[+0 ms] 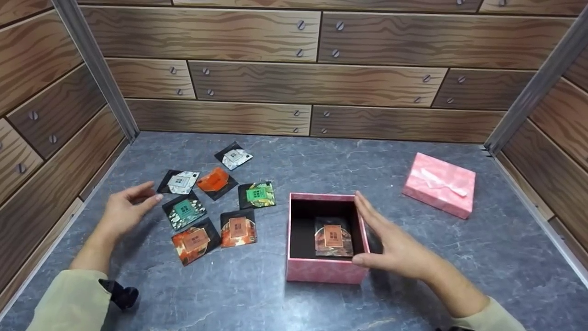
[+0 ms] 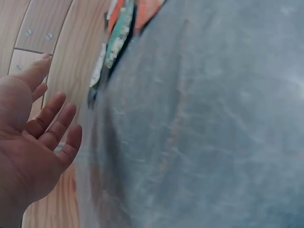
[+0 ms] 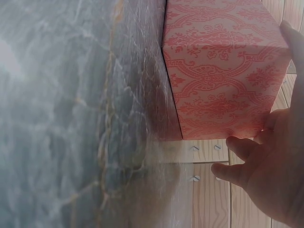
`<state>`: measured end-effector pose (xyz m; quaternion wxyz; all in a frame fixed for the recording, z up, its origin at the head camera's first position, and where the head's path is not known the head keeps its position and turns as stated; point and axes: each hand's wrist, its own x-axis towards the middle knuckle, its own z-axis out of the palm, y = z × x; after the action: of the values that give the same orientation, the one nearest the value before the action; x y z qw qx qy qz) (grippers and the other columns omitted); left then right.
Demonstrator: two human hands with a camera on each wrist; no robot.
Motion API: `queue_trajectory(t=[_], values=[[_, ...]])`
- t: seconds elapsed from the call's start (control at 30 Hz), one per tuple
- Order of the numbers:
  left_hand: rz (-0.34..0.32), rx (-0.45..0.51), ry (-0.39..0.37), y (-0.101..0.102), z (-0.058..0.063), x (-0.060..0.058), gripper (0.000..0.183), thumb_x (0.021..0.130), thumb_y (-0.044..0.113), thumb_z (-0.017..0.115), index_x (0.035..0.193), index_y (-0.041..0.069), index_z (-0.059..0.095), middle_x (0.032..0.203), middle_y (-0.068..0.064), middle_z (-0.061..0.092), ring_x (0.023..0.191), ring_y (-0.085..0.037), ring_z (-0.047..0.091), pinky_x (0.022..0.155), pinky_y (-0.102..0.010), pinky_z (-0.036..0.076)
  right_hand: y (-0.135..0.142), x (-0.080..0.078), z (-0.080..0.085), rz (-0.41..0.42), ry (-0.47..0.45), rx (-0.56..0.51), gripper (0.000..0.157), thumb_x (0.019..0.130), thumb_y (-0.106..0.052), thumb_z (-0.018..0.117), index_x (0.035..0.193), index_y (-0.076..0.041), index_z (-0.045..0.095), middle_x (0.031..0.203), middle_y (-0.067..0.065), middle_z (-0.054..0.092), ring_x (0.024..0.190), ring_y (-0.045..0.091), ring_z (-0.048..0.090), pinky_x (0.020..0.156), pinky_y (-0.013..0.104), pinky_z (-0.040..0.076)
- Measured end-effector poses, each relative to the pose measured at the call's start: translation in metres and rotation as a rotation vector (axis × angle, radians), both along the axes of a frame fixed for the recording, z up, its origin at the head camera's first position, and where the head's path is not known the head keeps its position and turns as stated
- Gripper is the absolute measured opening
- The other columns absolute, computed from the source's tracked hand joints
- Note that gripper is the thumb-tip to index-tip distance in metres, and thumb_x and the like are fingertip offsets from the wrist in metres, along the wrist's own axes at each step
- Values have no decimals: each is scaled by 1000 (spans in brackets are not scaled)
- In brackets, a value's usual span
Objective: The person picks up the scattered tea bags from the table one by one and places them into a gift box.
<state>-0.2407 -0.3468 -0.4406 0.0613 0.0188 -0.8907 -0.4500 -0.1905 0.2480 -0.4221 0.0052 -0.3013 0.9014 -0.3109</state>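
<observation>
My left hand (image 1: pixel 123 208) hovers just left of several scattered flat square sachets, holding nothing; in the left wrist view its palm (image 2: pixel 28 152) shows with loosely bent fingers. Nearest to it are a white-and-black sachet (image 1: pixel 180 182) and a teal one (image 1: pixel 184 210). My right hand (image 1: pixel 395 243) touches the right side of an open pink box (image 1: pixel 324 271), thumb at the front corner and fingertips at the back one. Inside the black interior lies a brown sachet (image 1: pixel 334 239). The right wrist view shows the patterned box wall (image 3: pixel 218 90) beside the fingers.
Other sachets lie left of the box: orange-red (image 1: pixel 217 182), green (image 1: pixel 257 195), white (image 1: pixel 234 156), and two orange-brown ones (image 1: pixel 238 229). A pink lid with a bow (image 1: pixel 441 186) rests at the right. Wood-patterned panels (image 1: pixel 257 82) bound the grey marbled table (image 1: pixel 220 294).
</observation>
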Motion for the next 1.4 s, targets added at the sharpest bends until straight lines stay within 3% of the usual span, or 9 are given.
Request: queue_trajectory(t=[0.2,0.3,0.37,0.43,0.53,0.8,0.9,1.17,1.4], values=[[-50,39,-67,6,-7,1,70,102,33,74,158,0,47,149,-32,55,132,-41,57,92,-14,47,1,0,1,10,7,-14,116,86,-46,84,172,-25,10,178,7,9,155,42,25,116,70,28],[-71,44,-101,7,-11,2,73,100,34,76,158,1,46,153,-31,51,140,-44,51,109,-33,47,1,1,1,10,8,-10,116,86,-46,84,172,-23,11,178,8,9,155,42,25,116,70,28],[-84,44,-120,9,-13,2,76,99,35,78,159,1,46,156,-31,47,147,-47,42,119,-49,38,1,1,1,9,7,-6,116,86,-46,84,172,-22,11,178,9,9,155,43,25,116,70,28],[-104,35,-132,10,-14,3,79,98,35,80,159,1,45,159,-32,43,151,-50,32,123,-61,27,1,1,2,5,5,-3,117,86,-47,84,172,-20,11,178,7,8,155,43,24,116,71,27],[-132,-23,-124,12,-15,3,82,95,37,83,159,1,46,161,-33,39,152,-54,26,122,-67,21,1,1,2,-1,2,2,117,86,-48,84,172,-22,10,178,4,7,156,43,24,116,71,27],[-162,-194,-58,15,-20,2,89,89,39,88,158,1,47,157,-33,41,147,-55,32,119,-70,26,1,2,1,-7,1,9,117,86,-49,84,172,-19,11,178,1,5,155,44,24,115,72,27],[-165,-212,-41,15,-22,2,88,88,37,89,157,0,48,155,-33,42,145,-56,34,118,-70,26,2,2,1,-11,-2,13,117,86,-50,83,172,-21,10,178,-2,4,155,44,24,115,72,28],[-174,-247,-15,17,-22,2,83,88,34,89,154,0,52,151,-34,47,142,-56,39,117,-70,28,2,2,1,2,-1,-12,117,85,-49,84,172,-18,11,178,5,8,155,40,25,117,68,29],[-182,-258,-77,16,-20,1,84,91,39,86,157,2,48,152,-34,41,141,-59,34,114,-74,27,1,2,1,-15,-14,-6,118,85,-51,84,172,-21,10,178,2,6,155,44,25,116,71,28]])
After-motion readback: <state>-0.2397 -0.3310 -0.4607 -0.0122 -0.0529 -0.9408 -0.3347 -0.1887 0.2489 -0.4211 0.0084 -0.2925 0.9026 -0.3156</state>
